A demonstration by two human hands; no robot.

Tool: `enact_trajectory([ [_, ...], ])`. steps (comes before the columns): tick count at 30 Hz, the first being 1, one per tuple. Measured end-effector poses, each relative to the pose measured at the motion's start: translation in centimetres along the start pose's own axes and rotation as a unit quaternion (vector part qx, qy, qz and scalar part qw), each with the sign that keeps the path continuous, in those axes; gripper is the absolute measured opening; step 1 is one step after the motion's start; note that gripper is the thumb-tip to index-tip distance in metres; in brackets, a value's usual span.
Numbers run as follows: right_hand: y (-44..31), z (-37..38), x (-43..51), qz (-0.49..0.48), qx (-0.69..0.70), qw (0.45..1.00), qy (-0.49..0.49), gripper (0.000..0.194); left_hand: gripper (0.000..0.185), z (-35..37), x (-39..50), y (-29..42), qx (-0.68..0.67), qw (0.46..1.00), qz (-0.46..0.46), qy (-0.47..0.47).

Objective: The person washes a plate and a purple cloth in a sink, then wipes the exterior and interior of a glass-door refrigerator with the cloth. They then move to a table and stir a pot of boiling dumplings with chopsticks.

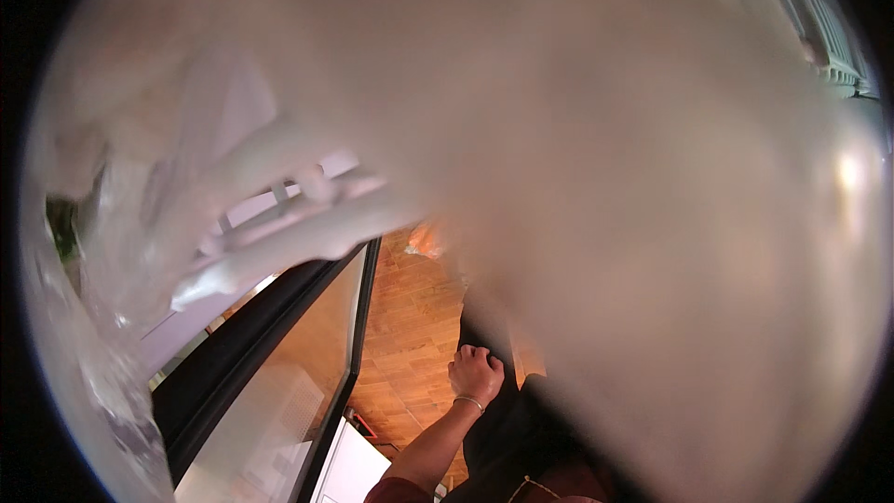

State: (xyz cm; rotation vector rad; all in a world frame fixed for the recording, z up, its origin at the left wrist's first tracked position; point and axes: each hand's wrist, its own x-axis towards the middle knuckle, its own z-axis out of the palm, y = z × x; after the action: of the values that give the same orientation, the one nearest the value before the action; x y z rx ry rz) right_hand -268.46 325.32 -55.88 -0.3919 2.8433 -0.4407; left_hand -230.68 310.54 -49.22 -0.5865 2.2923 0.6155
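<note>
My left hand (476, 374) rests on the black trouser leg (482, 321) at my knee, its fingers curled under. A thin bracelet (470, 402) circles the wrist, and a dark red sleeve (398, 491) ends near the elbow. Nothing shows in that hand, though its palm is hidden. My right hand is out of view. Very close to the camera, a blurred pale surface (594, 154) covers most of the picture; I cannot tell what it is. To the left, a white plastic rack or basket edge (300, 223) with gaps sits above a black-framed glass door (279, 377).
The door stands at a slant left of my arm. Beyond it lies a wood-look tiled floor (405, 314), with an orange item in clear plastic (424, 241). A white flat-topped object (353, 464) is at the bottom. Pale green slats (831, 49) show at upper right.
</note>
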Motion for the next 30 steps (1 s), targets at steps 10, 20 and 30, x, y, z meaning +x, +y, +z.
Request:
enact_trajectory([
  [10, 0.9, 3.4, 3.6, 0.110, 0.085, 0.990, 0.021, 0.024, 0.022, -1.0, 0.0, 1.1, 0.012, 1.000, -0.011, -0.012],
  [20, 0.0, 2.2, 3.8, 0.111, 0.080, 0.991, 0.008, 0.021, 0.023, -0.9, -0.1, 1.2, 0.001, 1.000, -0.013, -0.014],
  [30, 0.2, 1.8, 5.9, 0.113, 0.003, 0.990, -0.089, 0.022, 0.023, 0.4, -0.3, 0.6, -0.007, 1.000, -0.009, 0.003],
])
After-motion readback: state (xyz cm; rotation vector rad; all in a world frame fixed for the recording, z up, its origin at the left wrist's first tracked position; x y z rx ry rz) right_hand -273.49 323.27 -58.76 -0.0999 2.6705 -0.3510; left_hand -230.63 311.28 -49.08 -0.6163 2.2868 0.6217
